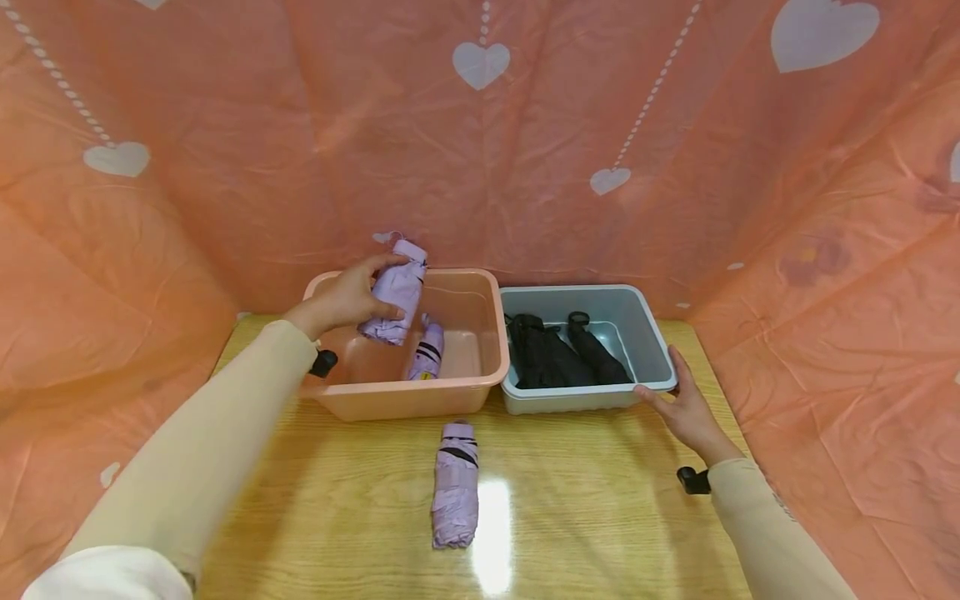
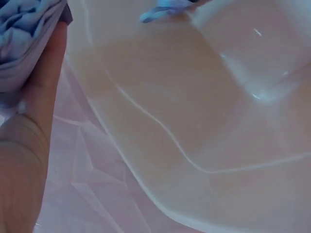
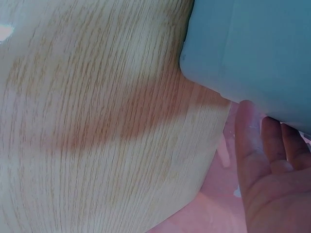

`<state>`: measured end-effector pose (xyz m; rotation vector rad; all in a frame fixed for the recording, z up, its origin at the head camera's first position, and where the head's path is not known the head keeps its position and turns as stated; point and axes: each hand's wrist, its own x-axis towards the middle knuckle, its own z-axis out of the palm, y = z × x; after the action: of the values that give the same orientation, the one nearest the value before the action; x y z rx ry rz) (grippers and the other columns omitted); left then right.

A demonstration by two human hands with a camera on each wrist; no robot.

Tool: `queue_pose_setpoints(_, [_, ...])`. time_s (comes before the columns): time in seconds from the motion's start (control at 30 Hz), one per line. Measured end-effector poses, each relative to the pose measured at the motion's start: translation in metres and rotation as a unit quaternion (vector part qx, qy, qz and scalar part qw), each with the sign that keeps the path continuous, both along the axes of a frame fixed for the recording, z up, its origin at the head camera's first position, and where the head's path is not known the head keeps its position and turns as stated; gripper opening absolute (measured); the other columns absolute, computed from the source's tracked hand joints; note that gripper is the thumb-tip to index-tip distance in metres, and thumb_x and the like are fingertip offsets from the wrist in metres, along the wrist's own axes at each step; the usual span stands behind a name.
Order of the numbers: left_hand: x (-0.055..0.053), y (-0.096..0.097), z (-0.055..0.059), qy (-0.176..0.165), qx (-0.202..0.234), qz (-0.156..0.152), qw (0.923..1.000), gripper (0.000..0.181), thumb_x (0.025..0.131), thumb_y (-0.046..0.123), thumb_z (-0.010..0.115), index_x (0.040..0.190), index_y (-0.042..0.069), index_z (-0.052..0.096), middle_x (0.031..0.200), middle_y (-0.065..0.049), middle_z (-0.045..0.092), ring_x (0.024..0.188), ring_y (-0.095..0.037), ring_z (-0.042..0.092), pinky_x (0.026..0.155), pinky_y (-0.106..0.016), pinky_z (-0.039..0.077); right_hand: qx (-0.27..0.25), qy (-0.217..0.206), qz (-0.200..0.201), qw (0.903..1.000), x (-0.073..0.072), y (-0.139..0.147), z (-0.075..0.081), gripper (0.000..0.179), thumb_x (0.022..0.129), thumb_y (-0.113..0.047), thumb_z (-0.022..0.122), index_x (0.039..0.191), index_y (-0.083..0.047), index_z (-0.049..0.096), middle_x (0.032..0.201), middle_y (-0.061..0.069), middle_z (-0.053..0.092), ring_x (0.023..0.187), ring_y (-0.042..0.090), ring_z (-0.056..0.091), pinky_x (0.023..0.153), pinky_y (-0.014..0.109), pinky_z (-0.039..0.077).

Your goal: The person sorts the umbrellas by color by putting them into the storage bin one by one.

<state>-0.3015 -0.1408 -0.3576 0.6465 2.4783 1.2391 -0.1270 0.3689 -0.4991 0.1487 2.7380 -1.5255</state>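
Note:
In the head view my left hand (image 1: 347, 296) grips a folded lilac umbrella (image 1: 399, 287) over the pink bin (image 1: 480, 383). The same umbrella (image 2: 24, 43) fills the top left corner of the left wrist view, against my fingers. A second lilac umbrella (image 1: 427, 352) with black bands lies inside the pink bin. My right hand (image 1: 686, 408) touches the front right corner of the grey-blue bin (image 1: 577, 400), its fingers fairly straight along the outer side. Several black folded umbrellas (image 1: 555, 354) lie in that bin.
Another lilac umbrella (image 1: 455, 487) lies on the wooden table (image 1: 337, 500) in front of the bins. The two bins stand side by side. Behind and around the table hangs a pink sheet (image 1: 375, 150) with white hearts.

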Motion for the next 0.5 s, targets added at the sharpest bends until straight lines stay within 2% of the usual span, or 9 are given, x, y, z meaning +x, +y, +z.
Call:
queue_pose_setpoints(0.03, [-0.002, 0.001, 0.001, -0.003, 0.006, 0.004, 1.0000, 0.087, 0.081, 0.001, 0.082, 0.154, 0.012, 0.036, 0.129, -0.024, 0.049, 0.095, -0.034, 0.060, 0.069, -0.034, 0.057, -0.001, 0.000, -0.001, 1.0000, 0.000, 0.000, 0.000, 0.102, 0.097, -0.033, 0.067, 0.160, -0.013, -0.011, 0.152, 0.034, 0.025, 0.132, 0.049, 0.036, 0.104, 0.062, 0.034])
queue_pose_setpoints(0.1, [-0.004, 0.003, 0.000, -0.012, 0.025, 0.008, 0.9996, 0.085, 0.082, -0.001, 0.081, 0.154, 0.014, 0.037, 0.127, -0.023, 0.049, 0.095, -0.035, 0.060, 0.069, -0.035, 0.057, 0.000, 0.001, -0.002, 1.0000, 0.000, 0.001, 0.000, 0.102, 0.097, -0.033, 0.067, 0.160, -0.013, -0.011, 0.151, 0.033, 0.025, 0.131, 0.049, 0.037, 0.105, 0.061, 0.034])
queue_pose_setpoints(0.2, [-0.006, 0.006, -0.009, -0.019, 0.042, 0.004, 0.9989, 0.085, 0.081, -0.003, 0.080, 0.154, 0.013, 0.038, 0.127, -0.023, 0.048, 0.096, -0.035, 0.059, 0.070, -0.034, 0.057, 0.005, 0.002, -0.003, 1.0000, 0.000, 0.000, 0.000, 0.102, 0.097, -0.034, 0.067, 0.160, -0.013, -0.010, 0.151, 0.032, 0.026, 0.130, 0.048, 0.038, 0.103, 0.060, 0.036])
queue_pose_setpoints(0.37, [-0.009, 0.007, -0.025, 0.006, 0.004, -0.016, 0.9998, 0.086, 0.078, -0.001, 0.084, 0.151, 0.009, 0.041, 0.127, -0.022, 0.052, 0.095, -0.032, 0.058, 0.073, -0.031, 0.054, 0.008, -0.004, -0.001, 1.0000, 0.001, 0.000, 0.002, 0.102, 0.097, -0.036, 0.066, 0.160, -0.015, -0.012, 0.153, 0.032, 0.024, 0.131, 0.048, 0.037, 0.103, 0.060, 0.036])
queue_pose_setpoints(0.5, [-0.012, 0.006, -0.030, 0.027, -0.029, -0.040, 0.9984, 0.084, 0.076, -0.001, 0.085, 0.149, 0.007, 0.043, 0.131, -0.020, 0.054, 0.094, -0.030, 0.058, 0.074, -0.032, 0.053, 0.009, -0.005, -0.002, 0.9999, 0.001, -0.001, 0.001, 0.102, 0.097, -0.036, 0.066, 0.160, -0.015, -0.012, 0.153, 0.032, 0.023, 0.131, 0.049, 0.035, 0.104, 0.063, 0.034])
